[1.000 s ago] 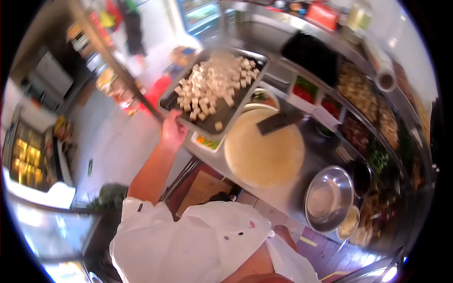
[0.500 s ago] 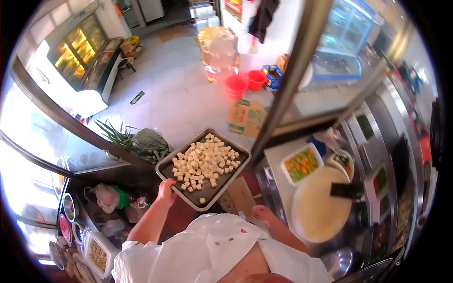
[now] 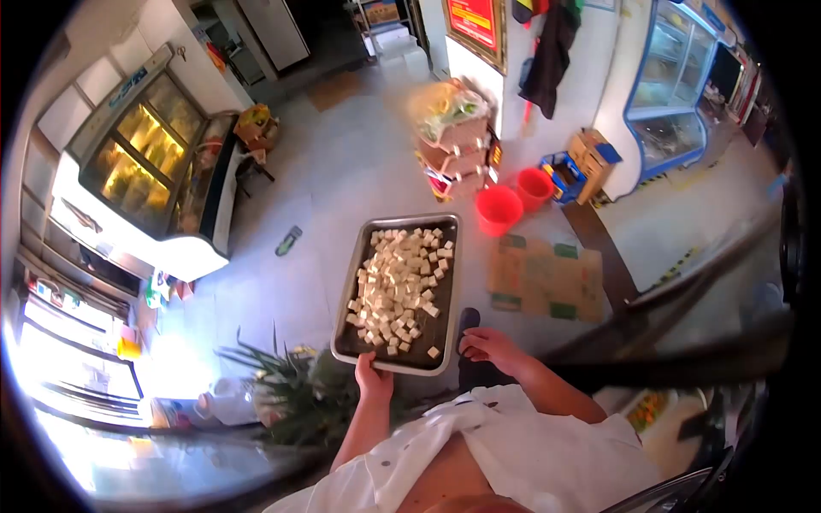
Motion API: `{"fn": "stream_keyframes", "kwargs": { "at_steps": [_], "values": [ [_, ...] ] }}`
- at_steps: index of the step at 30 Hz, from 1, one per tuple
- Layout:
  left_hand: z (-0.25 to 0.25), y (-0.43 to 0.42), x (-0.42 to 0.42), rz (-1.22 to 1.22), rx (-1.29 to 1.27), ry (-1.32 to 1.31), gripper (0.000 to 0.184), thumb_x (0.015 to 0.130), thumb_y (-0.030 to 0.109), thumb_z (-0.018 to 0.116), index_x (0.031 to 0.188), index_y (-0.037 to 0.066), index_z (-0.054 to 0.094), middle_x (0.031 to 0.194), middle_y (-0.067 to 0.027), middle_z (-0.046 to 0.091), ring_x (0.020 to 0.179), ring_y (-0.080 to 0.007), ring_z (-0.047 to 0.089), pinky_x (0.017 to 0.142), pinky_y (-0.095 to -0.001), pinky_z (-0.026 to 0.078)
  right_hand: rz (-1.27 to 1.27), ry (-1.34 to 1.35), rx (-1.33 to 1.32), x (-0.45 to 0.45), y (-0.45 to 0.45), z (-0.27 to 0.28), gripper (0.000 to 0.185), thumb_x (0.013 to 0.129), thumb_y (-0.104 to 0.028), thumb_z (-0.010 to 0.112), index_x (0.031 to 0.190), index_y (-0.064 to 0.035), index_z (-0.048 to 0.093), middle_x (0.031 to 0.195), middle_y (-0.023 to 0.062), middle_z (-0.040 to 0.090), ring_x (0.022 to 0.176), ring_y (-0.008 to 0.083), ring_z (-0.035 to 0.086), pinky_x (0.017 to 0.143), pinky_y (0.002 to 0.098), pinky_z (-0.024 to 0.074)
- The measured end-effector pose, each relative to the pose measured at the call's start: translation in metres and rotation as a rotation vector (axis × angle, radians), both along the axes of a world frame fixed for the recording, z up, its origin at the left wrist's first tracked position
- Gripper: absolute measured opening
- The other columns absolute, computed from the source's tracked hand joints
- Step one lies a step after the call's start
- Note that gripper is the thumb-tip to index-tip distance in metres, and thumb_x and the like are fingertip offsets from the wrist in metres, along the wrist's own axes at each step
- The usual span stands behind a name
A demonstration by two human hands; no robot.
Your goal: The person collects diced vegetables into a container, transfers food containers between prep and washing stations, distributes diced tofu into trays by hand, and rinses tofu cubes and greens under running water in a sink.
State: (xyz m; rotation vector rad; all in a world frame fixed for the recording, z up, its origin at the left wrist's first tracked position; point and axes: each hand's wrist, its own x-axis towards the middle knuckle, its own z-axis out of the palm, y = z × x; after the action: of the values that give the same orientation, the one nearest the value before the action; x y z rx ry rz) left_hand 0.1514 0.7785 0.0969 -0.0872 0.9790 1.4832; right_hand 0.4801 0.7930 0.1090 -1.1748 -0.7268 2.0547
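Note:
A rectangular metal baking tray with a dark inside and pale rim is held out in front of me. Many small, pale cubes that look like tofu lie heaped in it, with one stray cube near the lower right corner. My left hand grips the tray's near edge, thumb over the rim and the other fingers hidden beneath. To the right of the tray, apart from it, is my right hand; its fingers are loosely bent and nothing shows in them.
Flattened cardboard lies on the floor at right, below two red buckets. Behind them stands a loaded rack. A lit display fridge is at left, and leafy green plants are near my left arm. A dark frame crosses at right.
My view has swung, and the counter with food containers has mostly left it. The tray has turned more upright in view, still in my left hand. My right hand has come up beside it.

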Motion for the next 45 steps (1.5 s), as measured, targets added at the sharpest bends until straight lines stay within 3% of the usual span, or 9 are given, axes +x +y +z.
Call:
{"fn": "stream_keyframes", "kwargs": {
  "at_steps": [7, 12, 18, 25, 27, 35, 36, 38, 45],
  "values": [
    [0.090, 0.204, -0.087, 0.064, -0.084, 0.077, 0.031, 0.085, 0.013, 0.055, 0.113, 0.003, 0.062, 0.111, -0.0116, 0.069, 0.104, -0.0279, 0.066, 0.092, -0.0408, 0.054, 0.477, 0.192, 0.138, -0.135, 0.310, 0.115, 0.067, 0.094, -0.035, 0.071, 0.149, -0.0100, 0.041, 0.140, 0.0083, 0.055, 0.128, 0.0217, 0.053, 0.099, 0.0464, 0.0518],
    [0.104, 0.350, -0.167, -0.007, 0.055, 0.059, 0.027, 0.087, 0.014, 0.055, 0.111, 0.004, 0.062, 0.097, -0.0062, 0.071, 0.087, -0.0216, 0.070, 0.070, -0.0349, 0.057, 0.498, 0.185, -0.073, -0.223, 0.489, 0.096, 0.048, 0.090, -0.014, 0.065, 0.136, -0.0073, 0.054, 0.125, 0.0081, 0.064, 0.113, 0.0222, 0.063, 0.099, 0.0412, 0.0516],
    [0.106, 0.621, -0.212, 0.112, 0.088, 0.289, 0.037, 0.094, 0.014, 0.056, 0.126, -0.003, 0.057, 0.119, -0.0136, 0.066, 0.111, -0.0311, 0.065, 0.095, -0.0457, 0.053, 0.211, 0.061, -0.022, -0.290, 0.728, 0.072, 0.023, 0.085, -0.012, 0.064, 0.106, -0.0033, 0.069, 0.096, 0.0053, 0.068, 0.086, 0.0165, 0.063, 0.073, 0.0360, 0.0513],
    [0.173, 1.023, -0.265, -0.738, 0.431, 0.374, 0.061, 0.101, 0.049, 0.057, 0.142, 0.005, 0.047, 0.128, -0.0103, 0.064, 0.110, -0.0238, 0.064, 0.086, -0.0407, 0.053, 0.055, -0.763, 1.115, -0.249, 1.014, 0.116, 0.017, 0.081, -0.003, 0.065, 0.098, -0.0044, 0.065, 0.114, 0.0280, 0.061, 0.107, 0.0482, 0.058, 0.091, 0.0486, 0.0503],
    [0.189, 1.129, -0.266, -0.849, 0.400, 0.443, 0.060, 0.100, 0.051, 0.056, 0.142, 0.008, 0.048, 0.124, -0.0092, 0.064, 0.108, -0.0233, 0.064, 0.085, -0.0393, 0.053, -0.092, -0.766, 0.957, -0.231, 1.089, 0.128, 0.027, 0.083, 0.000, 0.060, 0.109, -0.0012, 0.064, 0.117, 0.0212, 0.063, 0.107, 0.0370, 0.061, 0.091, 0.0423, 0.0498],
    [-0.157, 1.418, -0.432, -1.579, 0.396, 2.098, 0.044, 0.098, 0.040, 0.052, 0.085, 0.002, 0.069, 0.089, -0.0228, 0.070, 0.096, -0.0370, 0.066, 0.085, -0.0446, 0.053, -0.666, -0.043, 0.150, -0.146, 1.382, 0.149, 0.056, 0.084, -0.008, 0.057, 0.139, 0.0023, 0.048, 0.125, 0.0131, 0.061, 0.113, 0.0267, 0.061, 0.095, 0.0360, 0.0484],
    [-0.160, 1.384, -0.419, -1.412, -0.292, 1.662, 0.046, 0.099, 0.040, 0.051, 0.094, -0.001, 0.069, 0.101, -0.0244, 0.070, 0.102, -0.0450, 0.063, 0.093, -0.0478, 0.050, -0.680, 0.055, 0.065, -0.118, 1.423, 0.112, 0.054, 0.083, -0.006, 0.057, 0.136, 0.0025, 0.049, 0.120, 0.0133, 0.062, 0.108, 0.0273, 0.062, 0.091, 0.0367, 0.0507],
    [-0.155, 1.414, -0.402, -1.992, -0.400, 1.678, 0.043, 0.098, 0.039, 0.051, 0.110, 0.002, 0.071, 0.117, -0.0219, 0.068, 0.114, -0.0390, 0.062, 0.101, -0.0460, 0.048, -0.774, 0.158, -0.040, -0.083, 1.490, 0.101, 0.050, 0.081, -0.001, 0.058, 0.130, 0.0029, 0.052, 0.112, 0.0137, 0.063, 0.100, 0.0283, 0.065, 0.083, 0.0381, 0.0553],
    [-0.237, 1.662, -0.228, -1.869, -0.572, 1.458, 0.038, 0.095, 0.034, 0.054, 0.111, 0.005, 0.072, 0.116, -0.0200, 0.070, 0.111, -0.0370, 0.065, 0.096, -0.0476, 0.051, -0.847, 0.349, 0.045, 0.091, 1.722, -0.098, 0.058, 0.079, 0.001, 0.055, 0.136, 0.0017, 0.047, 0.128, 0.0150, 0.059, 0.118, 0.0298, 0.057, 0.104, 0.0409, 0.0464]
  ]
}}
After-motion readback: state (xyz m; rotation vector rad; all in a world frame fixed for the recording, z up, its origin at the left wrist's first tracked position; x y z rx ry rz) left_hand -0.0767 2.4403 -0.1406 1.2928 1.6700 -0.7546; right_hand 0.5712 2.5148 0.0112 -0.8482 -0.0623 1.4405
